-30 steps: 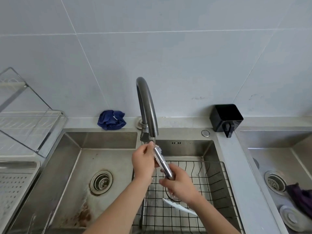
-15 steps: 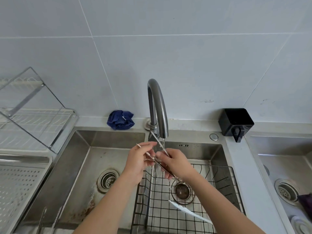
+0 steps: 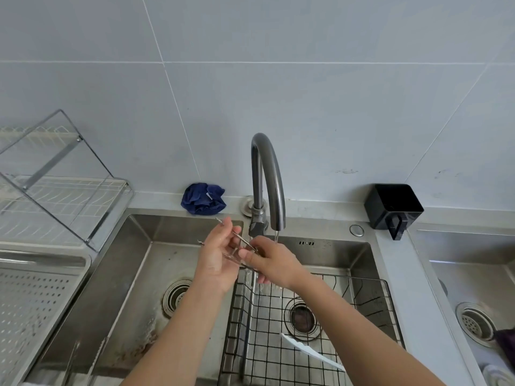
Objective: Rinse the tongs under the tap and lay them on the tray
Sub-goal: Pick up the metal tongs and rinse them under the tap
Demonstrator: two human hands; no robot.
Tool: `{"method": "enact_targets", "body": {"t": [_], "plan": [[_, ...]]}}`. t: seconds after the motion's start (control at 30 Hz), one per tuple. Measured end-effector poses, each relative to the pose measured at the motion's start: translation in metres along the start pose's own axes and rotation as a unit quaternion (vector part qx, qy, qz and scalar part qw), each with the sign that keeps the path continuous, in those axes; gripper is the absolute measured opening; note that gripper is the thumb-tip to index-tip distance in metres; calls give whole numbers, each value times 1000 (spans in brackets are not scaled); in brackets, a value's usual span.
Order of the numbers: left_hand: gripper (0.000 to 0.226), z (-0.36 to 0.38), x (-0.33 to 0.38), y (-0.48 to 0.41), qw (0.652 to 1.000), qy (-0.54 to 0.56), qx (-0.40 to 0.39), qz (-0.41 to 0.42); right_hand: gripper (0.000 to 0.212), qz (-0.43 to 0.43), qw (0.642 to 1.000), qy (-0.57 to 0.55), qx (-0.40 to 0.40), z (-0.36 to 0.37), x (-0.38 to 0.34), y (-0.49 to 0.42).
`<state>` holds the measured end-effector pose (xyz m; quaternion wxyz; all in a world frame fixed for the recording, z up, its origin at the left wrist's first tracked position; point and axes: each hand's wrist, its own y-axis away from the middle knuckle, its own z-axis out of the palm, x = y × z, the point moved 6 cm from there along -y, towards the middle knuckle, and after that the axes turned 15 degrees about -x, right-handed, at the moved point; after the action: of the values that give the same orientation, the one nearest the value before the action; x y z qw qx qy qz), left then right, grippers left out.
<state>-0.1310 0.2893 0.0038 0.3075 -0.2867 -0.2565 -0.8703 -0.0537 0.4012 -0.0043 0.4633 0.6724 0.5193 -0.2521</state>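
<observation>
The left hand [image 3: 216, 257] and the right hand [image 3: 271, 261] meet over the divide between the two basins of the sink [image 3: 145, 277], both closed on the tongs [image 3: 237, 247]. The right hand pinches the joined end of the tongs between thumb and fingers, directly below the spout of the tap [image 3: 269, 179], and a thin stream of water falls onto its back and runs off beneath it. The left hand's fingers wrap loosely around the two arms just to the left. From there the arms pass through the left hand and fan apart toward the far left, their scalloped tips sticking out past the fingers. The tongs are thin, bright metal, and wet.

Below the right hand a black wire basket [image 3: 370, 296] sits in the right basin, with a white utensil [image 3: 312, 353] lying in it at the near side. At the far left edge of the scene, well apart from the hands, lies the perforated metal tray [image 3: 33, 299], with a dish rack [image 3: 64, 196] beyond it. A crumpled blue cloth [image 3: 203, 198] rests on the ledge left of the tap's base, and a black holder [image 3: 393, 206] stands to the right.
</observation>
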Motion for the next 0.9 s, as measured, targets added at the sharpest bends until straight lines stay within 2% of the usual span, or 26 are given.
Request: {"method": "enact_targets", "body": {"t": [0.1, 0.17, 0.27, 0.33, 0.43, 0.5, 0.53, 0.57, 0.6, 0.67, 0.73, 0.8, 0.9], "plan": [[17, -3, -2, -3, 997, 64, 41, 1, 70, -41, 990, 126, 40, -1, 4, 11], [17, 2, -6, -4, 997, 71, 37, -5, 68, -56, 978, 185, 72, -5, 3, 16], [16, 13, -11, -5, 998, 64, 23, -14, 59, -29, 984, 154, 89, -17, 8, 20], [33, 10, -9, -3, 999, 40, 31, 5, 50, -11, 989, 111, 101, -27, 10, 23], [54, 0, -13, 10, 997, -60, 40, 19, 41, -13, 989, 98, 112, -34, 2, 24], [54, -9, -25, 28, 979, -202, 29, 2, 38, -28, 986, 132, 98, -31, -6, 23], [46, -16, -31, 39, 954, -299, 22, -2, 39, -29, 984, 149, 95, -30, -8, 24], [34, -25, -36, 49, 913, -408, 22, -1, 40, -26, 982, 161, 99, -30, -8, 27], [26, -35, -42, 58, 853, -521, 25, 3, 42, -22, 980, 166, 108, -30, -6, 30], [42, -49, -58, 71, 714, -699, 8, 40, 41, -13, 977, 165, 133, -31, 1, 40], [57, -57, -82, 80, 612, -789, -37, 30, 42, 9, 974, 169, 151, -31, 12, 53], [67, -61, -101, 88, 545, -835, -76, -3, 45, 38, 970, 171, 168, -30, 24, 68], [75, -64, -112, 95, 482, -870, -104, -5, 46, 78, 964, 153, 205, -30, 40, 90]]}}
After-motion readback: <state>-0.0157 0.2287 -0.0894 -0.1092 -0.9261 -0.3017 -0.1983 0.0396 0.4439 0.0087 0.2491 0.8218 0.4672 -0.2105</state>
